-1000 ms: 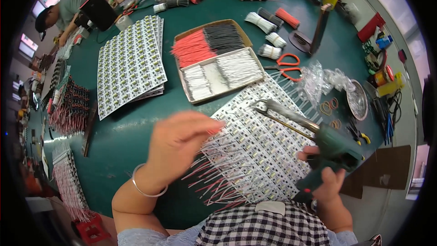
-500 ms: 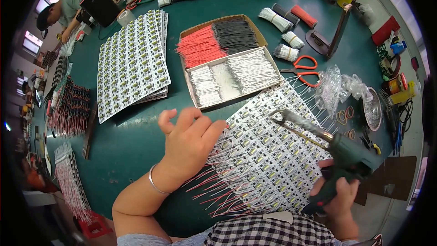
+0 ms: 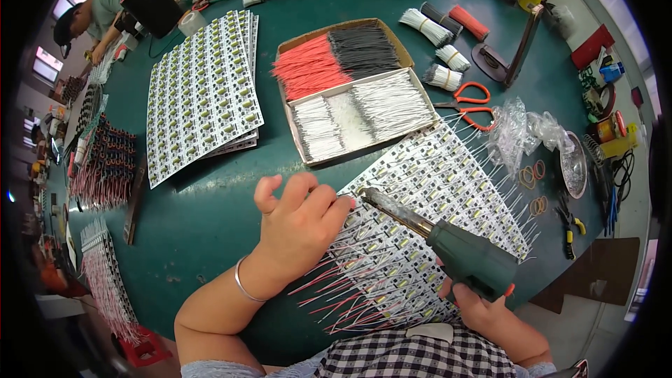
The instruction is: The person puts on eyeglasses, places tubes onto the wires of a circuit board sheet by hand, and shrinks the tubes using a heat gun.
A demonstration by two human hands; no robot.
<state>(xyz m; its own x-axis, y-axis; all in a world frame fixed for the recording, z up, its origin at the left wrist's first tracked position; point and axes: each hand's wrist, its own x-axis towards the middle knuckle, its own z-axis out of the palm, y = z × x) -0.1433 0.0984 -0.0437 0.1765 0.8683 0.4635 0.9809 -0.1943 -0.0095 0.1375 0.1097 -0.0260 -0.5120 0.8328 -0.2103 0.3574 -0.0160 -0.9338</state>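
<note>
My right hand grips the handle of a dark green soldering gun. Its metal barrel points left, and the tip is beside the fingertips of my left hand. That hand is closed in a pinch at the left edge of a white circuit board panel, with some fingers raised; whatever lies in the pinch is too small to make out. Rows of small yellowish parts cover the panel. White and red wires stick out along its lower left side, and more wires fringe its right side.
Beyond the panel stands a cardboard box of red, black and white wires. Stacked panels lie left. Orange-handled scissors, crumpled plastic, a metal dish and pliers are at right. Another person works far left.
The soldering gun has swung left and down over the panel, bringing its tip close to my left fingertips. My left hand has shifted slightly right and down, still pinching.
</note>
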